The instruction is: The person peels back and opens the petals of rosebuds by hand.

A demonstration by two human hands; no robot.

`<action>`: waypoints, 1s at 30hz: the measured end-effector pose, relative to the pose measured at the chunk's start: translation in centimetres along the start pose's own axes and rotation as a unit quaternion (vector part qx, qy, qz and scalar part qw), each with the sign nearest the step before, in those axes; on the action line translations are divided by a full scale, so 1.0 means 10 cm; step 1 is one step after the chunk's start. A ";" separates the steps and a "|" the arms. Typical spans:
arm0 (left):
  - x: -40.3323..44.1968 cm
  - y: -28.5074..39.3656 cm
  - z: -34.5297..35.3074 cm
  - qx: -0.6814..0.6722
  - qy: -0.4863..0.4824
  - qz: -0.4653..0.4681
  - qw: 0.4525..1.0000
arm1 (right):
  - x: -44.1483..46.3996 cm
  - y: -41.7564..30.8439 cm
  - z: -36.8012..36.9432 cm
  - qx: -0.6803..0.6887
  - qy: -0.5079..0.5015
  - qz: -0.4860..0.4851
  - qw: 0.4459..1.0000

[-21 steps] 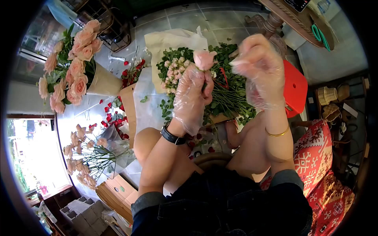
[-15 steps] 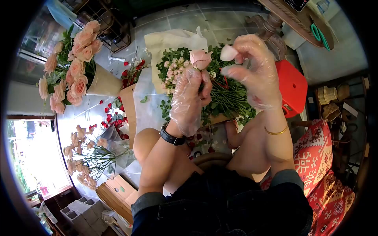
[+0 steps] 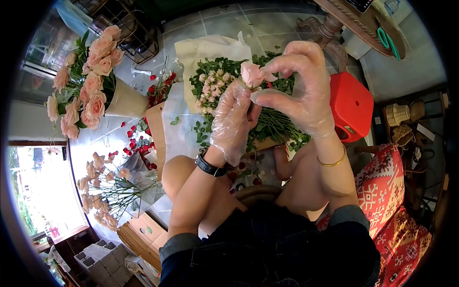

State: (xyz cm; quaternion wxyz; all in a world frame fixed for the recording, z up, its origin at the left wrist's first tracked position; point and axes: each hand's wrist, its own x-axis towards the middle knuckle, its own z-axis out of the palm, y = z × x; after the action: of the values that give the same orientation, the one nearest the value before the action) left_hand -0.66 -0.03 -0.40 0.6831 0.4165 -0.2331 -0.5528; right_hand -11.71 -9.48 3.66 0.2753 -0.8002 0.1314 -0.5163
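My left hand (image 3: 230, 112), in a clear plastic glove, grips a pale pink rose (image 3: 251, 75) just below its bloom. Most of the stem is hidden by the fingers. My right hand (image 3: 303, 91), also gloved, curves around the rose's right side. Its fingertips are at a pale petal (image 3: 270, 76) on the bloom's edge, while the thumb stays apart, low beside the left fingers. Under both hands lie small pink spray roses (image 3: 215, 86) and a bundle of green stems (image 3: 275, 123) on brown and white wrapping paper (image 3: 186, 52).
A cream bucket (image 3: 126, 98) of peach roses (image 3: 95, 103) stands at left, with more loose roses (image 3: 100, 191) below it. Red petals (image 3: 136, 143) litter the tiled floor. On the right are a red plastic stool (image 3: 351, 107), a patterned cushion (image 3: 382, 186) and a wooden table (image 3: 356, 24).
My right hand has moved left and slightly down, from holding a loose-looking petal beside the rose to the bloom itself. The rose has shifted slightly right in my left hand.
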 end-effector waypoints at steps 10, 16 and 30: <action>0.00 -0.01 -0.03 0.001 -0.032 0.021 0.999 | 0.00 0.00 -0.01 -0.014 -0.077 0.051 0.996; -0.01 0.03 0.03 -0.002 0.000 0.008 1.000 | -0.05 0.07 0.06 0.012 -0.095 -0.010 0.995; -0.02 0.13 -0.09 -0.049 -0.124 0.030 0.991 | -0.02 0.17 -0.09 0.142 -0.019 0.111 0.983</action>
State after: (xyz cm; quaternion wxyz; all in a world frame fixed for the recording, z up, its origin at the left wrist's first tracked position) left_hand 0.71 0.50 0.25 0.6844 0.3040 -0.3010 -0.5904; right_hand -12.44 -11.00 2.83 0.4447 -0.7431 0.1396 -0.4803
